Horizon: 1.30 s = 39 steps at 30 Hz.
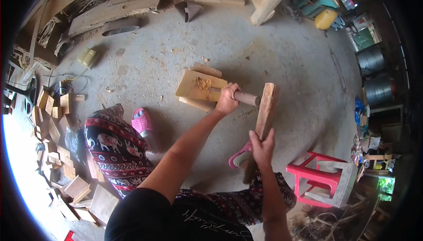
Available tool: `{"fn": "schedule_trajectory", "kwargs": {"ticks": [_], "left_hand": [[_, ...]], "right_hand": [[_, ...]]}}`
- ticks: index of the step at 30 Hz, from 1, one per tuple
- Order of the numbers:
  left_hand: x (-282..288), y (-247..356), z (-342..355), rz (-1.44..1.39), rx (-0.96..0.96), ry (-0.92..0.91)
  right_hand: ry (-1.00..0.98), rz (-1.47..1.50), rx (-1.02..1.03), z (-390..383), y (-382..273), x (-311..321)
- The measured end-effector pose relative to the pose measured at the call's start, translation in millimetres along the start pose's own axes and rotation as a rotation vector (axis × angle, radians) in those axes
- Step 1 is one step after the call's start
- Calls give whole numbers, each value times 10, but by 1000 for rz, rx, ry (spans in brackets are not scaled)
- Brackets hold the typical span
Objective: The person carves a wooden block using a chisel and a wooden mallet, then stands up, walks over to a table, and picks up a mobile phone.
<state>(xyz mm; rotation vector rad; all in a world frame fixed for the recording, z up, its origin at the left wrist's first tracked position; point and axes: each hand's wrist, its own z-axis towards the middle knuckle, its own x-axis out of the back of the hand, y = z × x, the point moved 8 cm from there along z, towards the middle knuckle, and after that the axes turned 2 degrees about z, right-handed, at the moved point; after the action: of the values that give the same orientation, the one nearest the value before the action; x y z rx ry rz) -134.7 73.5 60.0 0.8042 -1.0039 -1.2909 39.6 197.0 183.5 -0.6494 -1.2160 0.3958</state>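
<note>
A pale wooden block (186,85) lies on the concrete floor in front of me, with curled shavings (202,83) on its upper face. My left hand (228,100) is closed around a chisel (246,98); its round wooden handle sticks out to the right and its metal blade points at the block. The blade's tip is hard to make out among the shavings. My right hand (263,148) grips a rough, squared wooden club (267,108), held upright in the picture. The club's upper part is close to the end of the chisel handle; I cannot tell whether they touch. Other wood pieces (207,70) flank the block.
Many cut wood blocks (66,157) are heaped at the left. A red plastic stool (315,179) lies tipped over at the right. My feet wear pink sandals (141,121). Planks (114,11) line the far left, and a thick wooden post (275,0) stands at the back.
</note>
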Motion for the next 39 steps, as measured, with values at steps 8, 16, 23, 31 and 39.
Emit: {"fn": "schedule_trajectory", "kwargs": {"ticks": [8,16,23,31,39], "left_hand": [[-26,-104,38,-120,34,-78],[-79,-158,57,-79,19,-160],[-35,-97,63,-78,-80,-135],[-218,-222,22,14,-84,-237],[-342,-420,-112,138,-225,-236]], "right_hand": [[175,-94,266,-110,-129,-10],[247,243,169,-14,-231,180],[-50,461,-444,-89,274,-145],[0,-83,57,-18,3,-160],[-26,-148,60,-62,313,-295]]}}
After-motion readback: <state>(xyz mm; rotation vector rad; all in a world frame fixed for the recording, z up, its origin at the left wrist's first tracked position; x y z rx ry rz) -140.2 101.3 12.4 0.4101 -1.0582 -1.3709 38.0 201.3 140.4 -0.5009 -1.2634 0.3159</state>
